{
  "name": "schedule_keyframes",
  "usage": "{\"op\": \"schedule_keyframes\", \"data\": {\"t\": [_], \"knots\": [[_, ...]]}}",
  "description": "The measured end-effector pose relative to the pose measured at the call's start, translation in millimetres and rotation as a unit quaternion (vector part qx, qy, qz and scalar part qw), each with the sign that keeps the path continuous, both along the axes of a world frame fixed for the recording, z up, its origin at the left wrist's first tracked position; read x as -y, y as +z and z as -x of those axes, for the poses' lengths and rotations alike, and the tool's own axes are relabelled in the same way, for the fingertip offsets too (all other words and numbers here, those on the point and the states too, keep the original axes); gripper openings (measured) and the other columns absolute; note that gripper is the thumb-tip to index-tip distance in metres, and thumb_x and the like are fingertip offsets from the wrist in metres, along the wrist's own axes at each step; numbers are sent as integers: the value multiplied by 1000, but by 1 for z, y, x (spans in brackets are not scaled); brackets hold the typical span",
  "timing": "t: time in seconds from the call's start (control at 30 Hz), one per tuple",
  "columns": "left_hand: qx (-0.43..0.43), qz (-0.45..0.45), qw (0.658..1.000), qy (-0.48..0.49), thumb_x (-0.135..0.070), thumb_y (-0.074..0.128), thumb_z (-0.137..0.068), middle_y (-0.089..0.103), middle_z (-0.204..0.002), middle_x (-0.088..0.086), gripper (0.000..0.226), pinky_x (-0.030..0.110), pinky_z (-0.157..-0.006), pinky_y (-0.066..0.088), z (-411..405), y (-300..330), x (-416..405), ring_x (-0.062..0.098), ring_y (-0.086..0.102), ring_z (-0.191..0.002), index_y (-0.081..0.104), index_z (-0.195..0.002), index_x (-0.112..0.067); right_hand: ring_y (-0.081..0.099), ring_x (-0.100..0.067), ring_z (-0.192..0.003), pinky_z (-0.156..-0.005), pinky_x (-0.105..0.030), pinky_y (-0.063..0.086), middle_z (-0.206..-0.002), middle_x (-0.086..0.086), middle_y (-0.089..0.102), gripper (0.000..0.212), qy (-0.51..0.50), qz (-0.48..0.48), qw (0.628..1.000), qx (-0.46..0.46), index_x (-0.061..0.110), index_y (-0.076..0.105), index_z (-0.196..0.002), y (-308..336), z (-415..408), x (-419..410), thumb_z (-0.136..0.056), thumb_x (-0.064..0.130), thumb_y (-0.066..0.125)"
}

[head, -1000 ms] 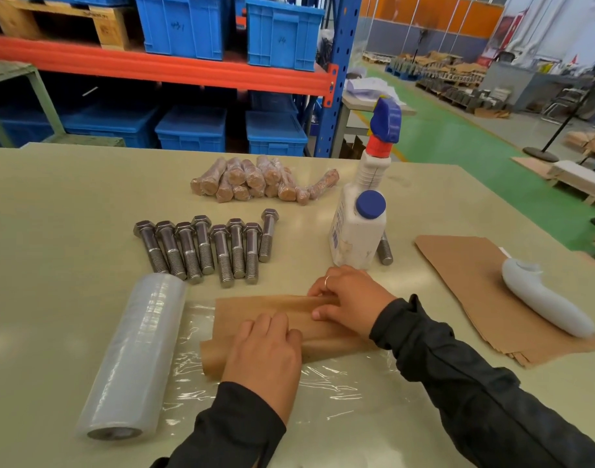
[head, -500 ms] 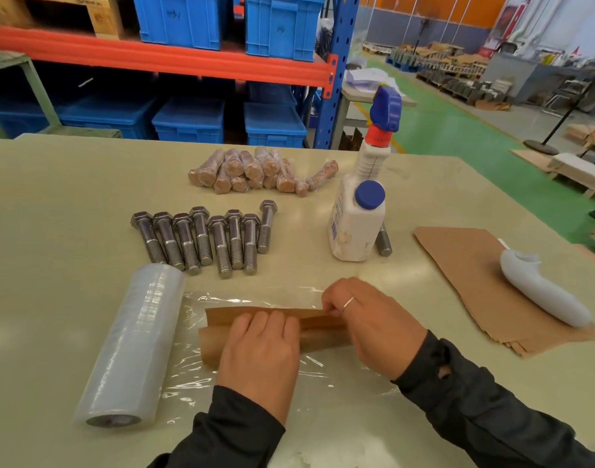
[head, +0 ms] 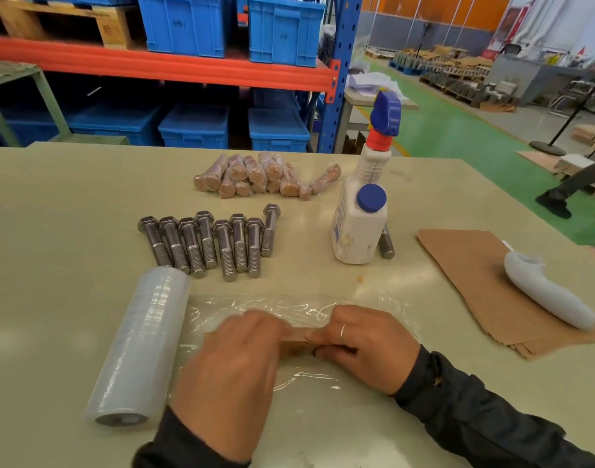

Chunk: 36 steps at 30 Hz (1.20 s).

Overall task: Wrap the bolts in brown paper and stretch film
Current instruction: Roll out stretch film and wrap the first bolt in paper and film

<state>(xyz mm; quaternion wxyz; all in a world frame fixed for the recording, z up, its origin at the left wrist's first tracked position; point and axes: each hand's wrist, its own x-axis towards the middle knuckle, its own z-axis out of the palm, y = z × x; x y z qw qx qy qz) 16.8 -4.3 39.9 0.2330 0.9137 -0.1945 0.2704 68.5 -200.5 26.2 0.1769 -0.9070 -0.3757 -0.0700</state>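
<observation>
Hands cover most of the brown paper roll (head: 297, 337), so only a small strip of it shows between them. The left hand (head: 233, 376) lies on top of the roll with its fingers bent over it, a bit blurry. The right hand (head: 365, 346) holds the other end, fingers curled around it. You cannot see any bolt inside the paper.

The roll sits on a sheet of clear stretch film (head: 289, 309) spread on the bench (head: 69, 204). The film sheet is hard to see; only its shiny wrinkles show. The big film roll (head: 142, 342) lies just left of it.

Farther back, eight bare bolts (head: 210, 243) lie in a row. Behind them is a pile of wrapped bolts (head: 262, 177). One more bolt (head: 386, 243) is partly hidden behind the white spray bottle (head: 360, 224). To the right, a white tool (head: 545, 293) rests on a stack of brown paper sheets (head: 475, 275).
</observation>
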Motion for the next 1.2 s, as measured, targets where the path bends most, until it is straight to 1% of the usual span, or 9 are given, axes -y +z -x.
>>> {"op": "schedule_keyframes", "data": {"t": [0.13, 0.27, 0.47, 0.57, 0.63, 0.73, 0.83, 1.07, 1.2], "knots": [[-173, -53, 983, 40, -24, 53, -92, 65, -106, -7, 20, 17, -75, 34, -38, 39, -2, 11, 58, -95, 65, -107, -28, 57, -17, -50, -41, -15, 41, -59, 1, 57, 27, -2, 12, 999, 39, 19, 77, -84, 2, 2, -1, -60, 15, 87], [-371, -196, 908, -15, -40, 55, -88, 57, -125, -7, 33, 23, -92, 36, -59, 18, 12, 15, 50, -116, 58, -121, -36, 55, -18, -50, -39, -18, 41, -62, 0, 58, 14, 8, 40, 997, 59, 21, 77, -86, 1, 7, 7, -76, 14, 71], [-311, -221, 924, -21, -38, 47, -93, 53, -125, -5, 35, 29, -93, 39, -50, -6, 15, 17, 49, -116, 48, -127, -32, 55, -26, -77, -64, -27, 43, -86, -7, 58, 35, 2, 111, 992, -59, 15, 67, -103, -2, 15, 21, -89, 23, 36], [-305, -223, 925, -32, -35, 45, -93, 51, -126, -5, 36, 29, -94, 39, -48, -11, 14, 16, 47, -117, 45, -129, -30, 54, -23, -70, -59, -24, 37, -81, -5, 58, 50, -1, 78, 996, -49, 17, 70, -100, 1, 16, 23, -96, 39, 25], [-290, -225, 929, -36, -33, 44, -93, 51, -125, -4, 36, 28, -93, 38, -49, -12, 14, 16, 47, -117, 43, -129, -28, 54, -19, -61, -51, -22, 40, -75, -1, 59, 27, 21, 93, 995, -3, 23, 73, -102, 3, 18, 24, -89, 24, 49], [-259, -234, 936, -40, -25, 39, -94, 51, -124, -1, 33, 28, -92, 37, -50, -16, 17, 19, 46, -115, 43, -127, -22, 56, -18, -60, -51, -20, 44, -74, 1, 59, 27, 20, 91, 996, -14, 25, 74, -98, 5, 22, 25, -72, 22, 71], [-250, -221, 942, -45, -22, 37, -94, 52, -123, -1, 33, 27, -93, 37, -51, -18, 18, 18, 46, -114, 42, -126, -22, 58, -16, -63, -55, -23, 49, -74, 4, 62, 23, 10, 60, 998, 29, 21, 75, -81, 9, 22, 24, -82, 33, 57], [-154, -141, 972, -105, -31, 44, -90, 53, -116, -10, 36, 15, -81, 27, -50, 0, 9, 8, 45, -108, 43, -125, -28, 58, -19, -91, -78, -29, 41, -101, 3, 62, 45, -81, 131, 987, 50, 25, 56, -123, 27, 6, -6, -83, 46, 60], [-161, -126, 971, -122, -32, 45, -90, 54, -116, -9, 36, 11, -75, 23, -50, 3, 6, 9, 46, -105, 45, -126, -27, 56, -19, -96, -67, -27, 33, -108, 6, 60, 27, -127, 156, 979, 23, 28, 49, -118, 22, 0, -12, -95, 39, 38]]}}
